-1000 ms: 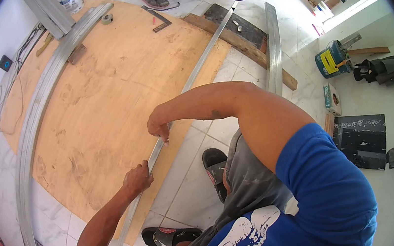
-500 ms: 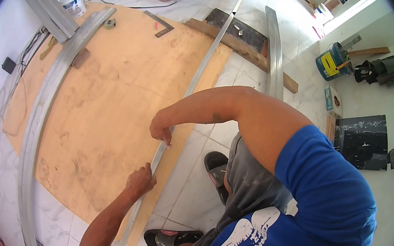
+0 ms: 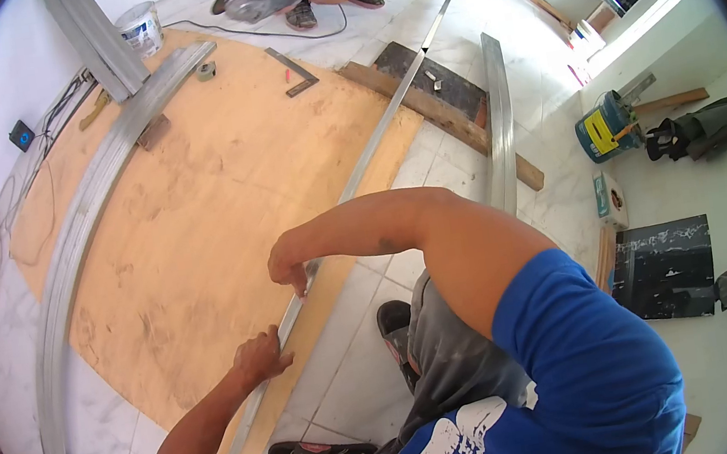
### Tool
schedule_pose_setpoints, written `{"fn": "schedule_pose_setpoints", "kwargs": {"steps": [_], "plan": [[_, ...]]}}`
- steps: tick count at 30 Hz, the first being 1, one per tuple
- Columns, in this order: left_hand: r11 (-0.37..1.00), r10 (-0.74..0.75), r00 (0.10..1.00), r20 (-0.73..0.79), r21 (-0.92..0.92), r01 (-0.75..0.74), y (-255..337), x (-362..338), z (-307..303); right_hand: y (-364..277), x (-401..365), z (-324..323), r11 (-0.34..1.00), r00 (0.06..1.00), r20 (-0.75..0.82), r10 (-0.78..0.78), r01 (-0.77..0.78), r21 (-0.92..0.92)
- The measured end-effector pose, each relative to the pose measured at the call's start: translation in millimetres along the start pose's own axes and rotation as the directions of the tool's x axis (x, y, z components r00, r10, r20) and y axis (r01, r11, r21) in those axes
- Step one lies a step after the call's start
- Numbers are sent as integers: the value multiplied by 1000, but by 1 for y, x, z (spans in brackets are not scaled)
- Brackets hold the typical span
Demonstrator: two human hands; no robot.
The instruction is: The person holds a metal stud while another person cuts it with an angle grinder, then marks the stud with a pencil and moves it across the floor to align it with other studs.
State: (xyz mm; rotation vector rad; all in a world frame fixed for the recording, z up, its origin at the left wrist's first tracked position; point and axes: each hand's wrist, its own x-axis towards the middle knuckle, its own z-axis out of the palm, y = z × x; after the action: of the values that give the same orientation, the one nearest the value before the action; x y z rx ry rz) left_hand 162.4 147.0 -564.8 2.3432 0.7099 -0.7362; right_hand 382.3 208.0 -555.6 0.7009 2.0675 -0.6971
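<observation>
A long, thin metal channel (image 3: 371, 145) runs slantwise across the plywood sheet (image 3: 178, 279), from near my feet to the far tiles. My left hand (image 3: 261, 356) grips it at the near part, fingers closed over its edge. Further up the same channel, my right hand (image 3: 289, 264) is bent down at the wrist with its fingers closed on the metal; part of that grip is hidden. A carpenter's square (image 3: 297, 72) and a tape measure (image 3: 206, 70) lie on the far part of the plywood.
Thicker metal studs (image 3: 74, 228) curve along the left, and another stud (image 3: 499, 117) rests across a wooden plank (image 3: 459, 118) on the right. At the top, a co-worker holds an angle grinder (image 3: 256, 4) with a cord. A bucket (image 3: 610, 128) stands by the right wall.
The co-worker's arms and angle grinder have come further into view at the top. The scene has shifted slightly with my head; both my hands stay on the channel.
</observation>
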Motion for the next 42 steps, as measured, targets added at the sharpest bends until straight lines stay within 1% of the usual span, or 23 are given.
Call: {"fn": "schedule_pose_setpoints", "kwargs": {"steps": [7,10,13,22,28,31,34,37,42], "plan": [[1000,10,1000,-16,1,-10,-6,-2,7,1,8,0,999,999,22,-43,44,-23],[1000,7,1000,-13,-7,-8,-8,0,10,1,12,3,998,997,40,-62,62,17],[1000,6,1000,-22,-4,-6,-10,2,13,-3,8,0,1000,998,54,-20,20,9],[1000,7,999,-44,18,-6,-6,2,12,-7,9,-10,1000,1000,12,-1,1,-14],[1000,14,998,-68,15,-13,-6,1,12,-8,7,-4,1000,999,36,17,-18,12],[1000,21,998,-67,20,-20,-6,3,12,-3,15,4,999,998,47,-28,27,21],[1000,13,999,-41,11,-13,-7,6,10,-4,7,6,996,996,26,-88,88,15],[1000,13,1000,-21,24,-12,-8,8,8,-3,7,12,996,996,13,-90,90,17],[999,31,999,-9,-8,-31,-9,12,5,-3,-1,13,995,998,26,-50,47,86]]}}
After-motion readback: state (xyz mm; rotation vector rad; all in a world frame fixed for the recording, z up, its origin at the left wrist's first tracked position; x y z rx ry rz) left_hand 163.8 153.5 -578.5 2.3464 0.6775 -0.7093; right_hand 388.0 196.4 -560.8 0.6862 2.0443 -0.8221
